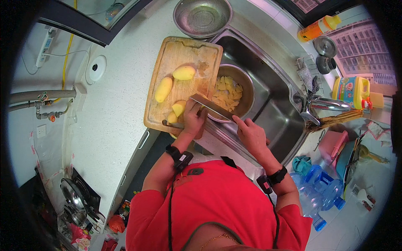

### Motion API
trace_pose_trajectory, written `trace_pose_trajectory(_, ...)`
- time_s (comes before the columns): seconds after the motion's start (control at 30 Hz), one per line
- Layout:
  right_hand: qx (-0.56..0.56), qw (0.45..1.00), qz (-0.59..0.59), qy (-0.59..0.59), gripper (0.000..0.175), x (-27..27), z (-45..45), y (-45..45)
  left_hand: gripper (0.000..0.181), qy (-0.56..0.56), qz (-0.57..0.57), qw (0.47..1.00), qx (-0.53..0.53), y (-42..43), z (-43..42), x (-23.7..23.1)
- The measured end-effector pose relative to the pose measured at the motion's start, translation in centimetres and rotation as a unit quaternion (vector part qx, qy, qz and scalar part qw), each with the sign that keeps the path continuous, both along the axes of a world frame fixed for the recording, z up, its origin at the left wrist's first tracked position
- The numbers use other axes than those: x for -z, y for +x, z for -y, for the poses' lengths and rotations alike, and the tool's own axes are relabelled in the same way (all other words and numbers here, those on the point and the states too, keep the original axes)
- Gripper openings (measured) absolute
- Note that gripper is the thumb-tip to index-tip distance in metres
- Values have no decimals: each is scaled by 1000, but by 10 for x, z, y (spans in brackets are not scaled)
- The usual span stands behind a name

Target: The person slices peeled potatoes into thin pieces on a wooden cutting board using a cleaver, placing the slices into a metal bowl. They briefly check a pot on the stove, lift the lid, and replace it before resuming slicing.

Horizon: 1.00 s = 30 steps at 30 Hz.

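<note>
My right hand [252,135] grips the handle of a kitchen knife [212,107] with a broad, flat blade. The blade slants over the right edge of a wooden cutting board [163,59], towards a metal bowl [250,86] holding sliced potato [226,94]. Close against the blade, my left hand [193,118] has its fingers bent around a potato piece, mostly hidden by hand and blade. Two peeled whole potatoes [184,72] and cut potato pieces [178,108] lie on the board. Partly behind my left wrist is a thin dark-ended tool [168,123].
The bowl stands in a steel sink [276,94], which the board partly overhangs. A perforated metal colander [202,17] sits beyond the board. Right of the sink are a faucet [329,104], a straw brush [334,120], a yellow jug [351,92] and large plastic water bottles [320,188].
</note>
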State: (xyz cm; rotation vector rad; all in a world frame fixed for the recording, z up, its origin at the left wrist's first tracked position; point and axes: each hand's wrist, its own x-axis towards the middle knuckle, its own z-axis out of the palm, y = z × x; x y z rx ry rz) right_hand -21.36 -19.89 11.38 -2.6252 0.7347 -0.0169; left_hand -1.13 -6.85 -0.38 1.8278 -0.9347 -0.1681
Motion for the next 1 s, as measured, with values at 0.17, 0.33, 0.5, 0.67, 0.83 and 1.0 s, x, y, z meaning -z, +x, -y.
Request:
trace_pose_trajectory(0.17,2,1000,5,-1,49,-2,-8,1,31,10,34,999,-31,-2,6,-2)
trace_pose_trajectory(0.33,4,1000,7,10,47,-6,-10,3,32,21,9,999,-27,-1,5,-3)
trace_pose_trajectory(0.5,-1,1000,-3,22,44,-13,-9,6,31,13,14,1000,-23,1,4,0)
trace_pose_trajectory(0.67,-3,999,-45,24,42,-20,-8,8,30,2,29,999,-26,1,5,3)
trace_pose_trajectory(0.83,3,998,-60,15,40,-10,-13,8,29,2,25,999,-32,1,5,1)
trace_pose_trajectory(1.0,19,998,-49,39,36,22,-8,23,28,18,-17,999,-41,-1,5,-5)
